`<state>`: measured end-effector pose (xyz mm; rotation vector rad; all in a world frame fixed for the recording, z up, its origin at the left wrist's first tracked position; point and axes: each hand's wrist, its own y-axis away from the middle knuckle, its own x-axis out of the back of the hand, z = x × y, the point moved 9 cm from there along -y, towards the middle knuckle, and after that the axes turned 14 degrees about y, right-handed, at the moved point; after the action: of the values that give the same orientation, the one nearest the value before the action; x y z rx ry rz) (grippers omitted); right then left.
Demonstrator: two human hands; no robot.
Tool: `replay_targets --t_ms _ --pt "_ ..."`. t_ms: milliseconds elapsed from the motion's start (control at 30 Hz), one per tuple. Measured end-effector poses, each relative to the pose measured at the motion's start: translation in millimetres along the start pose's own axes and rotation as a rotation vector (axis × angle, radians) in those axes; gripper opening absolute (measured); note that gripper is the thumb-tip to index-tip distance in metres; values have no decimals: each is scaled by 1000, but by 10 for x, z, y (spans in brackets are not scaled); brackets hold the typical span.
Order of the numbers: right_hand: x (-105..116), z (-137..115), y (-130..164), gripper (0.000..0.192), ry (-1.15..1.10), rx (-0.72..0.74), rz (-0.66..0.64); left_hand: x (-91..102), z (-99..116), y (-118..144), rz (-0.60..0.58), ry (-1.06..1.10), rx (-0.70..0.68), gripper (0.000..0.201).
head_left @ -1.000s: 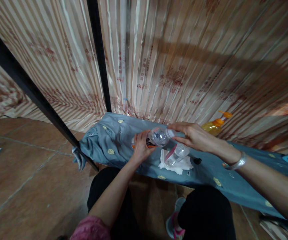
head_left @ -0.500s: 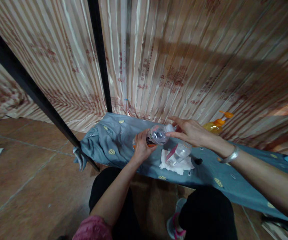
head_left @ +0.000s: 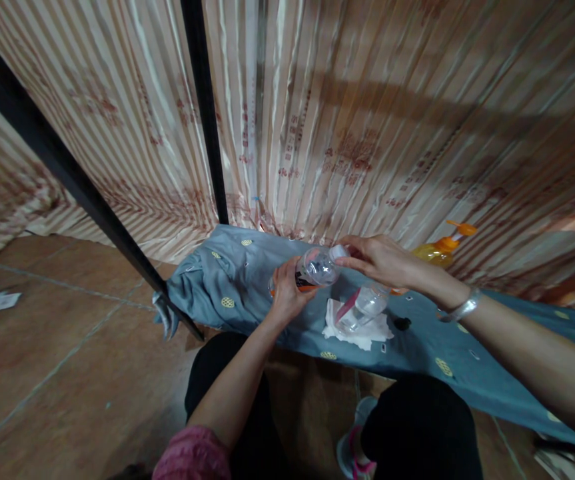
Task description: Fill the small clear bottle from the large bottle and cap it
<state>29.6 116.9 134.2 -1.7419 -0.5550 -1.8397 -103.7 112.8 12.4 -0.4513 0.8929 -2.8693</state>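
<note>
My left hand (head_left: pixel 286 294) grips the lower part of a clear plastic bottle (head_left: pixel 317 268) with an orange and black label, held tilted above the bench. My right hand (head_left: pixel 378 260) has its fingers closed on the bottle's white cap (head_left: pixel 340 252). Just below lies a second clear bottle (head_left: pixel 362 307) with a pink band, resting on a white tissue (head_left: pixel 357 330).
A low bench under a grey-blue cloth (head_left: pixel 237 287) runs left to right. An orange pump bottle (head_left: pixel 442 248) stands at its back, a small black object (head_left: pixel 402 323) lies near the tissue. A striped curtain (head_left: pixel 347 133) hangs behind, a black pole (head_left: pixel 207 120) stands left.
My right hand's fingers shifted around the cap, opening briefly and closing on it again. The bottle stayed in my left hand. The view drifted slightly.
</note>
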Motion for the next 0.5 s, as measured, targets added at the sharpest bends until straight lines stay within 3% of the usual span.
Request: replay_targets --t_ms 200,500 --pt "-56 -33 -97 23 92 -104 -62 4 -50 3 22 37 9 73" --pt "5 -152 -375 33 234 -139 -36 84 -179 -80 92 160 39 68"
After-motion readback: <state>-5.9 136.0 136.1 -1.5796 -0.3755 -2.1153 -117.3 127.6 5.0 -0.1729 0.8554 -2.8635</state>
